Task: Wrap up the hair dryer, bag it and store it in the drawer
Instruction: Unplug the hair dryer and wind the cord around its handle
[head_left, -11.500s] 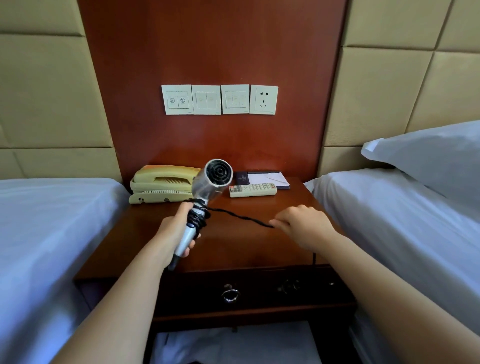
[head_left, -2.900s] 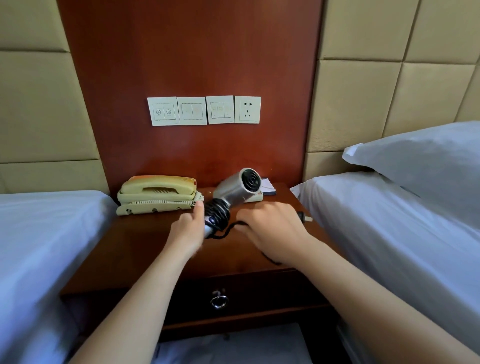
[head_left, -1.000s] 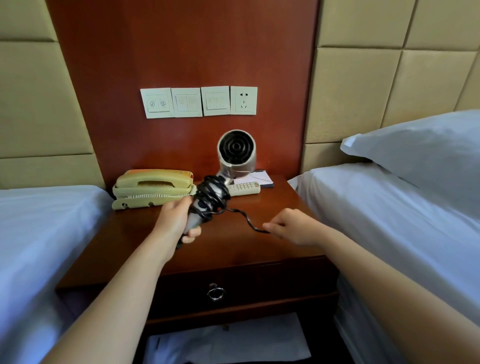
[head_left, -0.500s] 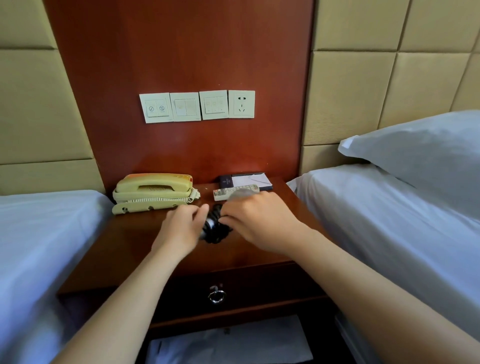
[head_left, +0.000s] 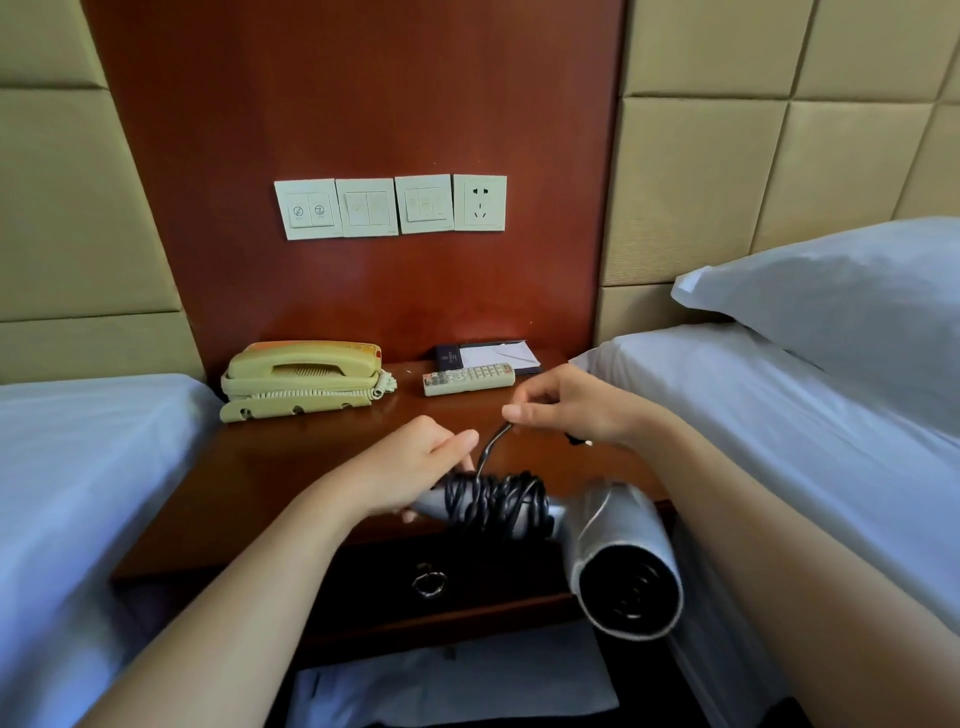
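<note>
A cream telephone (head_left: 304, 376) sits left of a remote control (head_left: 469, 378). A notepad (head_left: 498, 356) lies just behind the remote. Wall switches (head_left: 366, 208) hang above.

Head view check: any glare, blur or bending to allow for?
Head view: wide-angle bending bows the wall panels near the edges; mild sheen on the nightstand beside the phone; hair dryer and cord look sharp; the drawer front sits in shadow.

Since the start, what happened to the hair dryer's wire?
The cord is wound in a thick coil round the handle, leaving a short end. The hair dryer swung from pointing up to sideways. The left hand still grips the handle; the right hand pinches the loose end. The phone, remote and shut drawer stayed put.
</note>
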